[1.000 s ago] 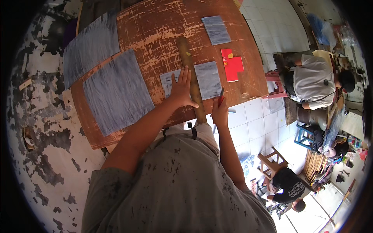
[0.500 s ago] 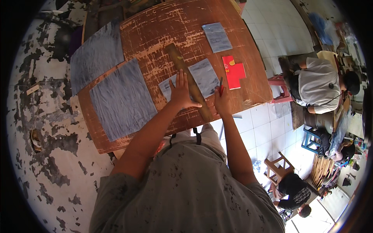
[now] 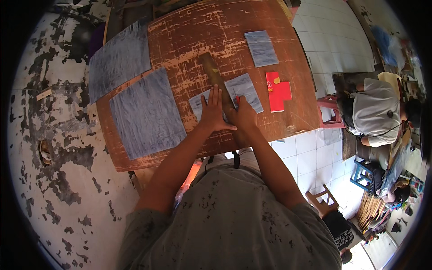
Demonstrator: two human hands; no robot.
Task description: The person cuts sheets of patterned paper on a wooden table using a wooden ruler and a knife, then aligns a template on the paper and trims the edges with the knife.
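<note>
The person leans over the table (image 3: 189, 40), a worn, scratched brown top, and both hands are down on the wooden ruler (image 3: 216, 81) that runs away from them across the middle of it. The left hand (image 3: 212, 112) lies flat, fingers spread and straight, pressing on the ruler's near part and on the small grey sheet (image 3: 198, 104) just left of the ruler. That hand is open, gripping nothing. The right hand (image 3: 244, 116) sits right of the ruler's near end, touching it, fingers curled in; a speck of red shows at the knuckles, maybe a pen or a cutter, but it is too small to tell, so whether the hand grips anything is unclear. Under it and right of the ruler lies another grey sheet (image 3: 247, 90), touching the ruler's edge.

Farther right of the ruler, a red card (image 3: 278, 92) lies flat. Beyond the ruler's far end and to the right, a third small grey sheet (image 3: 261, 48). Well left of the ruler, two big grey sheets: one (image 3: 146, 112) near the table's front edge, the other (image 3: 118, 60) behind it, hanging over the far left corner.

Off to the right of the table, another person (image 3: 375, 112) in a pale shirt sits bent over, well apart from the ruler.
</note>
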